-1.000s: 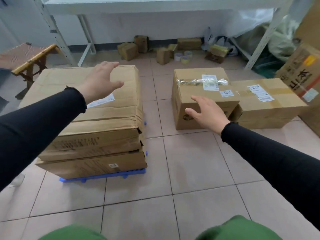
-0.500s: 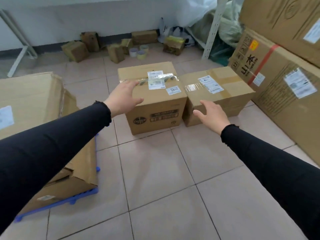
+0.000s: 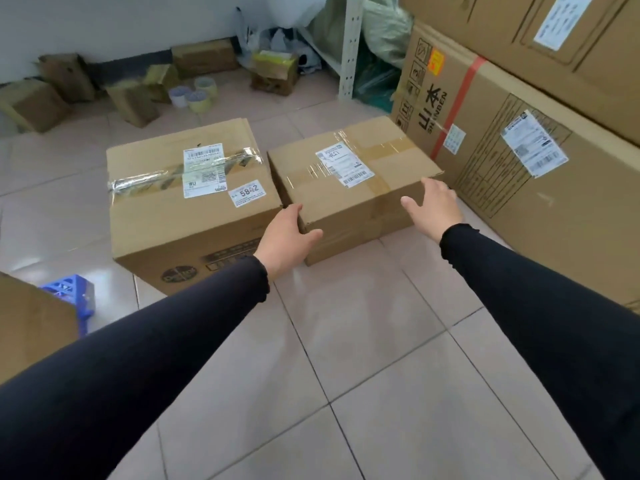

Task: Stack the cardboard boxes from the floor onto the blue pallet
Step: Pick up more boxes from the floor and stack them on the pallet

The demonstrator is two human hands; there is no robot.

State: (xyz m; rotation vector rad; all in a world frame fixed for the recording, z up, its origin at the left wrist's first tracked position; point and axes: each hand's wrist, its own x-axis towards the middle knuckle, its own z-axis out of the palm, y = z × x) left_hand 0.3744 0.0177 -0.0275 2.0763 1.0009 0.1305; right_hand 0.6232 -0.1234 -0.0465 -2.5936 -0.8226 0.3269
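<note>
Two taped cardboard boxes stand side by side on the tiled floor. The taller left box bears a white label and a "5842" sticker. The lower right box has a shipping label on top. My left hand wraps around the near left corner of the right box, fingers in the gap between the boxes. My right hand is spread at that box's near right corner, touching or almost touching it. A corner of the blue pallet shows at the left edge, with a stacked box on it.
Large printed cartons are stacked along the right, close to the right box. Small boxes and tape rolls lie by the back wall. A white shelf post and bagged goods stand behind. Open tiles lie in front of me.
The view has turned right, away from the pallet. My left hand left the taller box and took the right box's left corner. My right hand reached to its right corner.
</note>
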